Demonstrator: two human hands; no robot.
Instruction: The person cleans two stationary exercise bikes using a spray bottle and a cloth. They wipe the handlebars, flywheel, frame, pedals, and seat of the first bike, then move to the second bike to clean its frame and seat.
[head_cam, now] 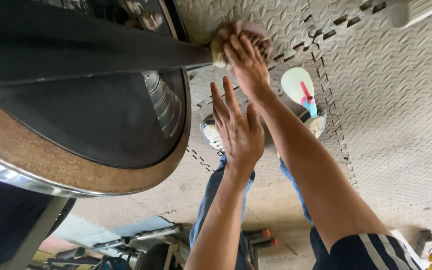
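Brown and worn, a cleaning cloth (236, 37) is pressed by the right hand (248, 65) against the end of a black bar (91, 55) that belongs to an exercise machine. The fingers of this hand are closed over the cloth and push it onto the tip of the bar, near the upper middle of the view. The left hand (238, 132) hangs just below, near the right wrist; its fingers are open and spread, and it holds nothing. Under the bar sits a large round flywheel (86, 125) with a black face, a rusty brown ring and a shiny metal rim. A white spray bottle (300, 87) with a pink and blue nozzle stands on the grey foam floor mat (386, 100), just beside one of the person's shoes (212, 135).

To wipe well here, I judge that the cloth should wrap around the end of the bar, with steady pressure and short strokes along the metal. The free hand could brace the bar so it does not swing. Keeping the sleeve away from the flywheel seems wise.
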